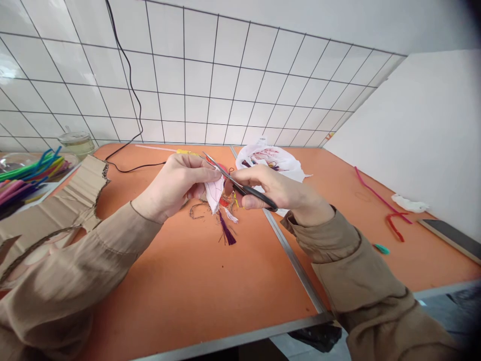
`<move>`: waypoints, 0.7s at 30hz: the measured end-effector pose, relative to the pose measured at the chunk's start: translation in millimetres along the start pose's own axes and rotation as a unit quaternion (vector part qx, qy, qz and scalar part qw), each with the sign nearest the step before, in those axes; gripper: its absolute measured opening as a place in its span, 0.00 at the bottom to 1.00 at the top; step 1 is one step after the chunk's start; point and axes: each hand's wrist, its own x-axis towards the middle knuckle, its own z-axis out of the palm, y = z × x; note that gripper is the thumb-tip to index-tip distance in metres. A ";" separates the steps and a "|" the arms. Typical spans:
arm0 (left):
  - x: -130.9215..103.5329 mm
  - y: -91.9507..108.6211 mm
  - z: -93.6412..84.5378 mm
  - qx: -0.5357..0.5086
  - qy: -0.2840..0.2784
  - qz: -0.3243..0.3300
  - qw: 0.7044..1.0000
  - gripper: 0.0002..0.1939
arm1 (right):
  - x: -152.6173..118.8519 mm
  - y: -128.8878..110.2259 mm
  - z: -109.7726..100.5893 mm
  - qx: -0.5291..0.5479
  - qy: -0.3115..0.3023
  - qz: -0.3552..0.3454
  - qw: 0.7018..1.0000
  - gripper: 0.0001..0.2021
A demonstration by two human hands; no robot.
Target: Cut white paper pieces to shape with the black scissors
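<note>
My left hand (188,175) pinches a small white piece of fabric (214,193) with thin reddish lines on it. Black-handled scissors (244,189) are in my right hand (266,185), their blades pointing up and left past the top of the fabric. The blades look slightly apart, close to my left fingertips. Below the hands a dark purple tassel (226,230) lies on the orange table (210,291). Around it are loose threads and a small white scrap (230,215). Other small things behind the hands are partly hidden.
A white plastic bag (289,163) lies behind my right hand. Torn cardboard (67,195) and colourful pipe cleaners (33,175) are at left, near a glass jar (77,144). A black cable (131,85) hangs down the tiled wall. Red pipe cleaners (394,225) lie at right.
</note>
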 end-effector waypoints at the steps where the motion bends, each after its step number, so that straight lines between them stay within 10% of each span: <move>1: 0.2 -0.3 -0.2 0.002 0.002 0.000 1.000 0.08 | 0.6 0.0 0.5 -0.001 0.001 -0.005 1.000 0.24; 21: -0.8 2.7 2.6 0.000 0.007 0.004 1.000 0.10 | -0.6 5.1 -1.6 -0.017 -0.001 0.013 1.000 0.21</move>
